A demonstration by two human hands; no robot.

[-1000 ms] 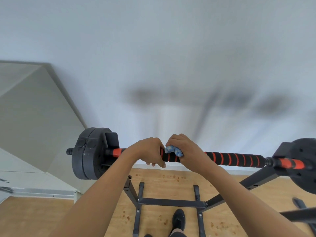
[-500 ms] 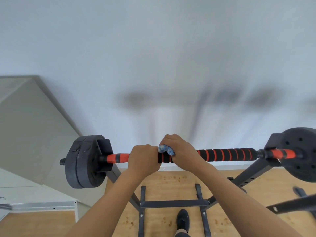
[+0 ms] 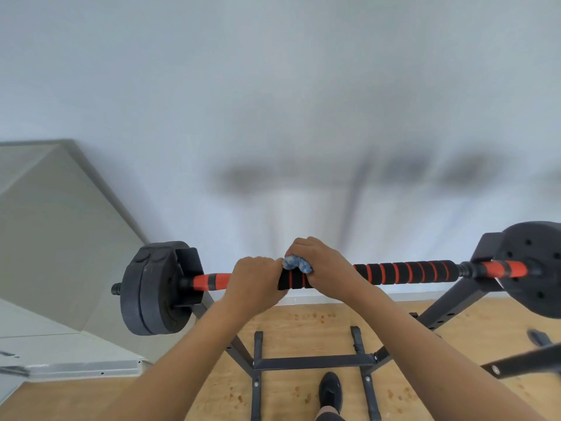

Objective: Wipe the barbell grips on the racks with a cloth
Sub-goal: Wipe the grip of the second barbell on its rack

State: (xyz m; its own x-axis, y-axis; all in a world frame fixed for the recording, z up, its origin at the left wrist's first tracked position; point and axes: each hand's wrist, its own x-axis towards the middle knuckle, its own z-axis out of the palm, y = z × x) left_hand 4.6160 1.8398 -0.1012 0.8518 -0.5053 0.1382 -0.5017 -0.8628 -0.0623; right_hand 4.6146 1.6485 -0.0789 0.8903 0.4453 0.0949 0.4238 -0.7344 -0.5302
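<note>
Since a second ago the left hand [image 3: 255, 284] has curled its fingers round the black foam barbell grip with orange rings [image 3: 406, 273], which lies across the dark metal rack [image 3: 312, 361]. Just beside it, the right hand [image 3: 324, 265] clutches a crumpled blue-and-white cloth [image 3: 296, 264] against the grip. Black weight plates [image 3: 151, 290] cap the bar's left end, above a wooden floor [image 3: 303, 317].

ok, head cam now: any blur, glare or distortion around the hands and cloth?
Head view: left hand, right hand and cloth on the barbell are sharp; the wall carries soft, smeared shadows; wide-angle stretch splays the rack legs and blurs the lower corners; lighting is even, no glare.
</note>
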